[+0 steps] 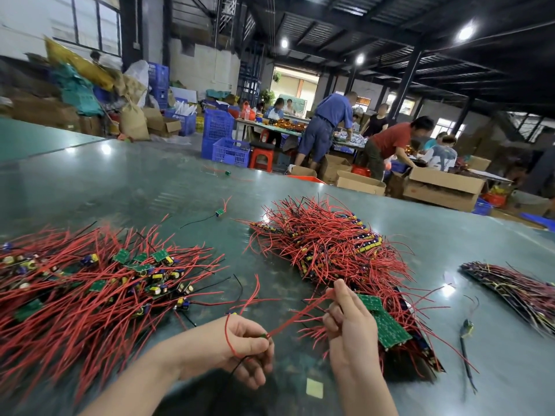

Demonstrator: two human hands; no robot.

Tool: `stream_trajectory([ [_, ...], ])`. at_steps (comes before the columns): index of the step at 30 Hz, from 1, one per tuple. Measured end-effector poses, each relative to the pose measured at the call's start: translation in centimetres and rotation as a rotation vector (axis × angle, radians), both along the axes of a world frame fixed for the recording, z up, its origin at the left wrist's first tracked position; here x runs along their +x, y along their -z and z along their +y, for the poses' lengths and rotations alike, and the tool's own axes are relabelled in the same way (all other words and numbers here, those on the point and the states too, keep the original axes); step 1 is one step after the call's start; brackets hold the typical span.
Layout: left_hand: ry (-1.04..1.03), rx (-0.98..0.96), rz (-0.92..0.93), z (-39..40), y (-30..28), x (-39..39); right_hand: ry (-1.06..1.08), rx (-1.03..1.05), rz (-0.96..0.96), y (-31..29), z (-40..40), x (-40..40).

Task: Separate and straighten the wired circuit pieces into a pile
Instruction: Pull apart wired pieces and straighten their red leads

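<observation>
Left hand point(240, 340) pinched a small circuit piece point(264, 335) at six o'clock; right hand point(348, 322) pinched its red wires point(297, 315), pulled taut between them. A tangled heap point(99, 283) lay at nine o'clock, a straightened pile point(327, 247) at two. Cardboard boxes point(444, 187) and blue crates point(228, 151) stood at twelve, contents unclear.

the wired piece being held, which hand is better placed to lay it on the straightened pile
Right hand: it pinches the red wires beside the straightened pile; the left hand is farther away.
</observation>
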State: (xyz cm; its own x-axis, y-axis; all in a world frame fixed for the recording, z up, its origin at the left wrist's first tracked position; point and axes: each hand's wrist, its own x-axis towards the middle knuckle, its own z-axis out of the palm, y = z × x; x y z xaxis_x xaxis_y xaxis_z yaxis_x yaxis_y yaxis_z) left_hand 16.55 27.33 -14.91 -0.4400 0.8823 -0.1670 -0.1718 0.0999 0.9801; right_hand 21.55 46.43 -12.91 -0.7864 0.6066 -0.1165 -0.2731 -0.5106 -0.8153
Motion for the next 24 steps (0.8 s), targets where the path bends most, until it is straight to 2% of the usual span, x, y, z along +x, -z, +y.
stream_trajectory([
  [4, 0.067, 0.045, -0.022, 0.3, 0.1, 0.1, -0.161, -0.380, 0.088, -0.1, 0.0, 0.1],
  [6, 0.090, 0.048, -0.018, 0.4, 0.3, 0.0, -0.174, -0.439, 0.106, -0.1, -0.2, 0.1],
  [7, 0.087, 0.051, -0.005, 0.4, 0.5, -0.1, -0.148, -0.381, 0.095, -0.1, -0.2, 0.0],
  [10, -0.044, 0.128, -0.050, 0.6, 0.9, -0.4, -0.015, -0.034, 0.071, -0.3, -0.4, -0.1],
  [13, -0.230, 0.365, -0.343, 1.0, 1.0, -0.7, 0.018, 0.191, 0.111, 0.0, -0.8, -0.1],
  [15, -0.290, 0.498, -0.462, 1.1, 0.4, -0.5, -0.008, 0.303, 0.087, 0.3, -1.1, -0.1],
  [20, -0.549, 0.641, -0.433, 1.3, -0.6, 0.4, -0.144, 0.665, 0.030, 0.7, -2.6, 0.0],
  [24, -0.677, 0.695, -0.372, 2.2, -0.2, 0.8, -0.357, 0.707, 0.051, 1.0, -5.0, 0.1],
])
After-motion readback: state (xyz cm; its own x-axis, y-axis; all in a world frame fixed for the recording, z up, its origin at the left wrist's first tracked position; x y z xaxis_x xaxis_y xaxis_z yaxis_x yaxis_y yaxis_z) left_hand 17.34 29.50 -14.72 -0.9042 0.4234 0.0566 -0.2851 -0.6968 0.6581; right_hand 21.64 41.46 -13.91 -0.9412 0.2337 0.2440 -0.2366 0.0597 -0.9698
